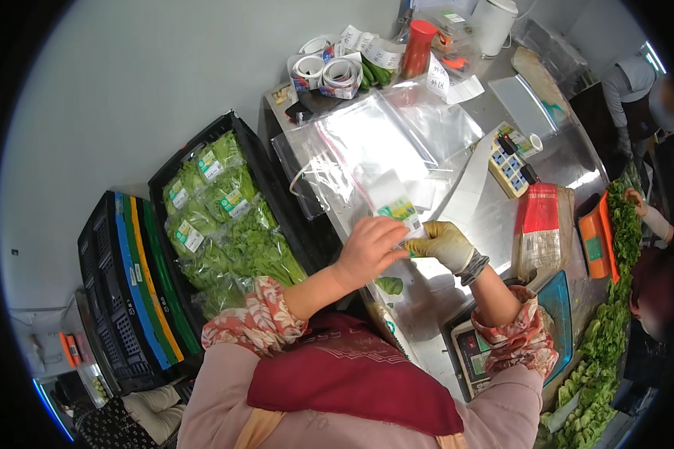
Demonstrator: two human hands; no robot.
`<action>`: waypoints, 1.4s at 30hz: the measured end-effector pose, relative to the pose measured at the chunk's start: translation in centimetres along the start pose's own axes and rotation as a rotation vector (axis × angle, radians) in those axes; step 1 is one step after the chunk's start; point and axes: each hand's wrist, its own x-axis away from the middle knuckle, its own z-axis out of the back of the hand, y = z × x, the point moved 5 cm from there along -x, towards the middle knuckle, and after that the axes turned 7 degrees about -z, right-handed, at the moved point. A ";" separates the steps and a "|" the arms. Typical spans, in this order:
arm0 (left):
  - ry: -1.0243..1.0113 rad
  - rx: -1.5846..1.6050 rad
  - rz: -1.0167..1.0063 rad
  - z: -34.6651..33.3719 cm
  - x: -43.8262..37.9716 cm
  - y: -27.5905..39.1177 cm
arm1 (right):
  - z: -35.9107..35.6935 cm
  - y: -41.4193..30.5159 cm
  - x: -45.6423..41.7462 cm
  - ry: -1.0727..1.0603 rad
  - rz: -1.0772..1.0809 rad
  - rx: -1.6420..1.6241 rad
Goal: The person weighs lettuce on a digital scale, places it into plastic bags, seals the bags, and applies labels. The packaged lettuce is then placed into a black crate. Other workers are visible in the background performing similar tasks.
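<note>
Both hands meet over the near edge of a steel table (pixel 486 210). My left hand (pixel 369 248) is bare, with its thumb and fingertips closed on the near side of several green-and-white printed labels (pixel 402 212). My right hand (pixel 446 247) wears a yellowish glove and grips the same labels from the other side. Fingers hide their lower part. Clear plastic bags (pixel 370 143) lie just beyond, shining in the light. Below the hands, a loose green leaf (pixel 390 285) rests on the steel.
At left, a black crate (pixel 160 193) holds bagged, labelled lettuce (pixel 219 191), beside stacked crates (pixel 129 280). A scale (pixel 466 351) stands by my right forearm. Further right are a power strip (pixel 508 168), an orange basket (pixel 594 244), leafy greens (pixel 601 337) and another person's hand (pixel 636 202).
</note>
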 end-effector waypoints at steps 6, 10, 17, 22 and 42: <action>-0.026 0.105 0.082 -1.4 0.8 -0.6 | 0.1 0.1 0.1 -0.099 0.033 0.304; -0.080 0.119 0.152 -1.9 1.1 -0.7 | -0.9 0.4 0.0 -0.107 0.132 0.270; -0.285 0.128 0.197 -2.9 2.4 -1.9 | -0.3 1.9 -1.2 -0.018 0.040 0.133; -0.116 0.611 0.751 -3.7 4.4 -3.3 | -0.1 0.6 -1.1 -0.049 0.037 0.124; 0.719 0.802 1.020 12.7 15.7 -12.2 | 2.8 -0.2 -1.0 0.165 0.122 1.196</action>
